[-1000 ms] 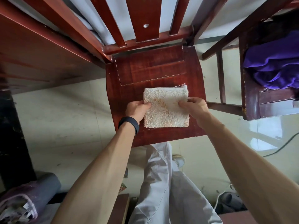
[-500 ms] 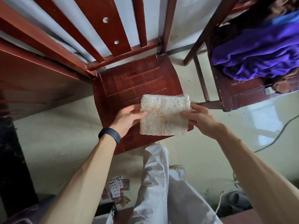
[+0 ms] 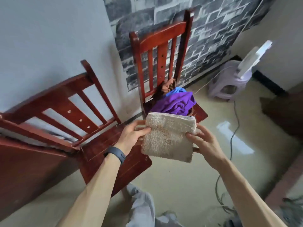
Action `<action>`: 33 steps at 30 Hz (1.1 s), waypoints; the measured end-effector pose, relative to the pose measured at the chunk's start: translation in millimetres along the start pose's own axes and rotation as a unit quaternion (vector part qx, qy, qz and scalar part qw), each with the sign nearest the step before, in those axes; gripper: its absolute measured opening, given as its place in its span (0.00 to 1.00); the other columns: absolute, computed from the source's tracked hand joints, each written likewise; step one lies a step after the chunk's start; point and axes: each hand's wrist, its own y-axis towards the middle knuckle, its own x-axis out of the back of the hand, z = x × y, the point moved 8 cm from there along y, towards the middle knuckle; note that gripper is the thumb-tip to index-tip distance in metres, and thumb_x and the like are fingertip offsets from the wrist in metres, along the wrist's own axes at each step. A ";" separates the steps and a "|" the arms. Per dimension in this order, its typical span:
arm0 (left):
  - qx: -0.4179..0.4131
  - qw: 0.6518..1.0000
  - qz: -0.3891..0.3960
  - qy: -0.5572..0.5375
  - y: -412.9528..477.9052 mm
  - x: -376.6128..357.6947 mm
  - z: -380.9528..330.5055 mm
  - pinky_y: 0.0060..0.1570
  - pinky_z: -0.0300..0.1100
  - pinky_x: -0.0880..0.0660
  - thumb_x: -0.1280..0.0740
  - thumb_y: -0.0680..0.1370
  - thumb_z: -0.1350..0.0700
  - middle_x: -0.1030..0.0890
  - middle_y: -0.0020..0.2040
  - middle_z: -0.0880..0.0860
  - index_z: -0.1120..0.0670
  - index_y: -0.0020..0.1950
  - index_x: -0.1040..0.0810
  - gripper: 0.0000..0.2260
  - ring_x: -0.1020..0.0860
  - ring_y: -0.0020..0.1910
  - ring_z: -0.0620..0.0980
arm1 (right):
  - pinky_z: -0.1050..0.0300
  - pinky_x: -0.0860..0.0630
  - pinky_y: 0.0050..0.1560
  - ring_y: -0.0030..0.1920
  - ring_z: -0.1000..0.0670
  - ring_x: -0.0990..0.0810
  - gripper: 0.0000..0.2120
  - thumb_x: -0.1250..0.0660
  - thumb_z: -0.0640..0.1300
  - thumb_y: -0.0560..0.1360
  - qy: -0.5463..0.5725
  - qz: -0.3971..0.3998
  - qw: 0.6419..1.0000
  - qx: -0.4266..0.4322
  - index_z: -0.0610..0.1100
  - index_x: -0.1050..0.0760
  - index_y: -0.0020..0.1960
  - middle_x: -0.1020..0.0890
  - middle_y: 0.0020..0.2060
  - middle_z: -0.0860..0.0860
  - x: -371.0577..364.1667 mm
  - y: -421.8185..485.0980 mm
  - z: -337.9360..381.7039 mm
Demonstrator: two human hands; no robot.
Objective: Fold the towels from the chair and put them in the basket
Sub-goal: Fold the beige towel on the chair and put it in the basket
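Left hand [image 3: 131, 136] and right hand [image 3: 205, 143] each pinch one side edge of the folded beige towel [image 3: 167, 138], thumbs on its upper face. They hold it in the air just off the edge of the near chair's seat [image 3: 105, 145], above the floor. On the far chair [image 3: 162, 35] by the wall, a purple towel [image 3: 175, 104] is heaped toward the seat's front edge. A blue cloth [image 3: 176, 91] and a brown cloth [image 3: 167, 84] sit behind it at the backrest.
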 end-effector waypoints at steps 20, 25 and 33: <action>-0.222 0.922 0.295 0.112 -72.3 -461.2 -322.4 0.55 0.56 0.22 0.28 0.76 0.58 0.15 0.53 0.55 0.51 0.59 0.21 0.12 0.17 0.51 0.54 | 0.30 0.20 0.50 0.46 0.45 0.16 0.12 0.27 0.42 0.75 0.062 -0.328 0.897 0.290 0.54 0.19 0.56 0.18 0.44 0.44 371.6 -211.9 261.5; -0.236 0.907 0.332 0.104 -24.9 -545.6 -371.0 0.50 0.54 0.19 0.28 0.75 0.59 0.16 0.51 0.54 0.51 0.57 0.21 0.11 0.17 0.49 0.54 | 0.33 0.20 0.52 0.52 0.39 0.16 0.10 0.27 0.42 0.75 0.031 -0.372 0.873 0.313 0.55 0.19 0.54 0.19 0.52 0.35 449.1 -190.7 314.3; -0.237 0.880 0.389 0.136 54.0 -683.4 -438.3 0.42 0.48 0.21 0.22 0.68 0.52 0.15 0.50 0.53 0.47 0.53 0.18 0.15 0.17 0.42 0.53 | 0.50 0.17 0.41 0.50 0.45 0.15 0.10 0.26 0.44 0.75 0.045 -0.440 0.845 0.302 0.54 0.19 0.56 0.18 0.54 0.41 562.6 -151.8 360.4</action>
